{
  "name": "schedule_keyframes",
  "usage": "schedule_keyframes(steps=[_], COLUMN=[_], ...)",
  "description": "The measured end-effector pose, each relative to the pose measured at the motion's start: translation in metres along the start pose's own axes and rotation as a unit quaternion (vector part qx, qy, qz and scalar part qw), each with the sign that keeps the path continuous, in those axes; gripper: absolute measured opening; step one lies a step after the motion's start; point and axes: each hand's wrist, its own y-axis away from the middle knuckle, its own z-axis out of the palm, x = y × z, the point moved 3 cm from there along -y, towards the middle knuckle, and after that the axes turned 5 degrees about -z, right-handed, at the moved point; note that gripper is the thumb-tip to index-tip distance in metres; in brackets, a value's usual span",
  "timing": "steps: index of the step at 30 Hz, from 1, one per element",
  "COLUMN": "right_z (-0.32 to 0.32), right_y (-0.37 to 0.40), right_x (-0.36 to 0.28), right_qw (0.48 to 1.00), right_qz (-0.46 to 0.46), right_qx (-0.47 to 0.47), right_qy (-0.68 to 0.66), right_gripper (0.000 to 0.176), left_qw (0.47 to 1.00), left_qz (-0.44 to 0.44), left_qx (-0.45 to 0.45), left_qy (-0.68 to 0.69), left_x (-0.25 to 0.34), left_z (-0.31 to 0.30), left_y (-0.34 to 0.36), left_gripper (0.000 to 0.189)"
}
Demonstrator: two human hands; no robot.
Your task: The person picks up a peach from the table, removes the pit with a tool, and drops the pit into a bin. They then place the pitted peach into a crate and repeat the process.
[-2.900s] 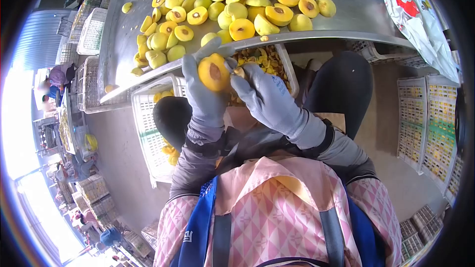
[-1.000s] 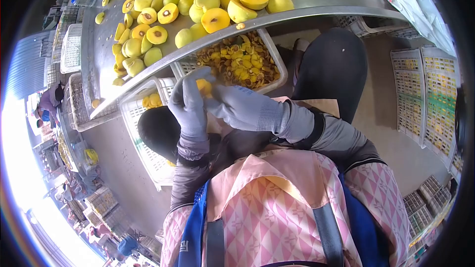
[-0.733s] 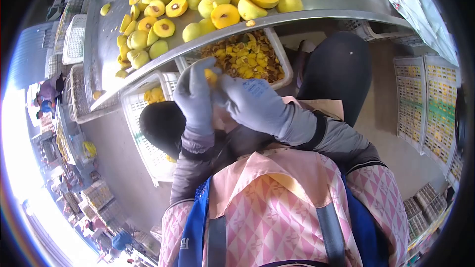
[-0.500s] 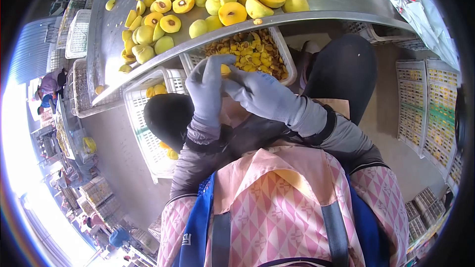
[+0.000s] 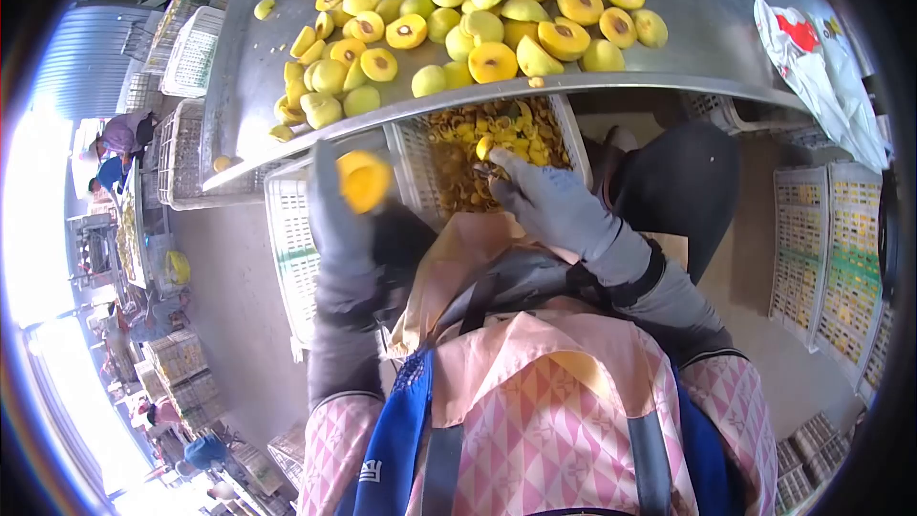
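My left hand [image 5: 336, 215], gloved in grey and smeared by motion, holds a hollowed yellow peach half [image 5: 364, 182] over the left side of my lap. My right hand [image 5: 559, 205], in a matching glove, is closed above the crate of scraps. A small yellow piece [image 5: 484, 147] shows at its fingertips, with something dark beside it; what the fingers grip I cannot make out. Beneath that hand, a white crate [image 5: 406, 164] contains yellow and brown fruit scraps [image 5: 521, 129]. Ahead, a heap of peach halves [image 5: 492, 62], several with pits showing, lies on the metal table [image 5: 688, 48].
The table's raised metal edge [image 5: 659, 81] runs just beyond my hands. Another white crate [image 5: 291, 239] stands by my left knee. Stacked crates [image 5: 826, 248] stand at right, and a white plastic bag [image 5: 821, 76] hangs over the table's right edge. People [image 5: 113, 172] work at far left.
My hands have parted. The left one has swung left with the peach half, while the right has stayed over the scraps crate. The camera view has shifted slightly.
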Motion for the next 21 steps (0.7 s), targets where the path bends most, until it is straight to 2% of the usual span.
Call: schedule_keyframes(steps=[1,3,4,5,6,7,9,11,12,13,15,17,20,21], right_z=[0.004,0.007,0.006,0.007,0.003,0.003,0.004,0.0,-0.002,-0.002,-0.004,-0.007,-0.011,-0.012], right_y=[0.004,0.001,0.0,-0.002,-0.004,-0.006,-0.009,-0.013,-0.016,-0.017,-0.019,-0.022,-0.02,-0.02], right_x=[0.001,0.001,0.0,-0.001,-0.006,-0.007,-0.008,-0.012,-0.013,-0.013,-0.011,-0.01,-0.007,-0.007], right_qw=[0.999,0.992,0.989,0.986,0.989,0.989,0.99,0.993,0.993,0.994,0.996,0.997,0.998,0.998], right_qz=[-0.022,-0.011,-0.012,-0.012,-0.014,-0.023,-0.039,-0.007,0.009,0.01,0.015,0.0,-0.008,-0.009], right_qx=[0.011,-0.023,-0.04,-0.058,-0.044,-0.031,-0.007,-0.038,-0.051,-0.047,-0.038,-0.017,0.019,0.033], right_qy=[0.047,0.127,0.141,0.155,0.141,0.139,0.135,0.115,0.105,0.098,0.085,0.077,0.058,0.051], right_gripper=[0.043,0.034,0.031,0.028,0.024,0.024,0.024,0.025,0.025,0.026,0.026,0.026,0.028,0.029], left_qw=[0.998,0.977,0.965,0.913,0.822,0.699,0.716,0.845,0.853,0.86,0.832,0.793,0.816,0.803], left_qz=[0.036,0.096,0.022,-0.007,0.029,0.06,0.231,0.21,0.172,0.133,0.196,0.129,0.015,0.013], left_qx=[0.042,0.137,0.137,0.116,0.086,0.055,0.04,-0.011,0.006,0.022,-0.05,-0.058,-0.126,-0.142], left_qy=[-0.042,-0.132,-0.222,-0.391,-0.562,-0.71,-0.658,-0.491,-0.492,-0.493,-0.517,-0.593,-0.564,-0.579], left_x=[0.009,0.027,0.028,0.019,0.026,0.03,0.036,0.035,0.041,0.046,0.041,0.039,0.012,0.007], left_z=[-0.021,-0.062,-0.09,-0.131,-0.133,-0.131,-0.121,-0.095,-0.065,-0.032,0.013,0.055,0.072,0.072], left_y=[0.002,0.006,0.002,-0.014,-0.019,-0.024,-0.063,-0.119,-0.139,-0.157,-0.197,-0.219,-0.247,-0.251], left_gripper=[0.04,0.041,0.04,0.035,0.031,0.029,0.031,0.033,0.035,0.037,0.043,0.054,0.056,0.056])
